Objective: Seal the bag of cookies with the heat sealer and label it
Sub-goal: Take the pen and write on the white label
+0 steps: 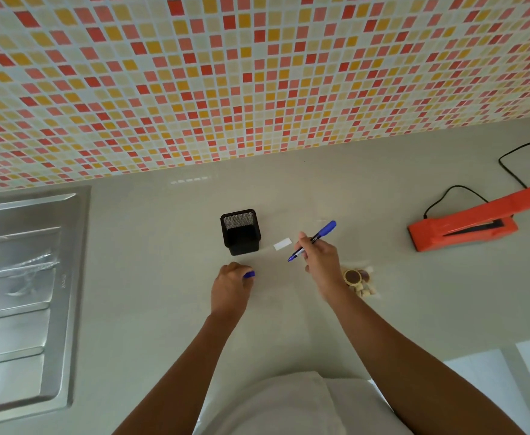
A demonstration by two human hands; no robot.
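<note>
Grey counter (163, 309) w/ mosaic tile wall behind. Centre frame: right hand (318, 262) pinches an uncapped blue marker (315, 238); left hand (230, 287) curls round its cap (249, 274). White label (282, 244) lies betw. a black mesh cup (241, 232) & the right hand. Bag of cookies (359, 281), right of centre by the right wrist, prob. light, crinkly, contents fragile; take it by the top edge. Red heat sealer (464, 227) at far right.

Lighting: bright, even, diffuse; shadows faint under the arms. Glare: pale dashed streak on the surface (351, 183) toward 11 o'clock of centre; sheen on the steel drainboard (22, 277) at 9 o'clock. Distortion: tiled wall (257, 73) lines bow toward the edges. Blur: right hand (318, 262) slightly soft.
</note>
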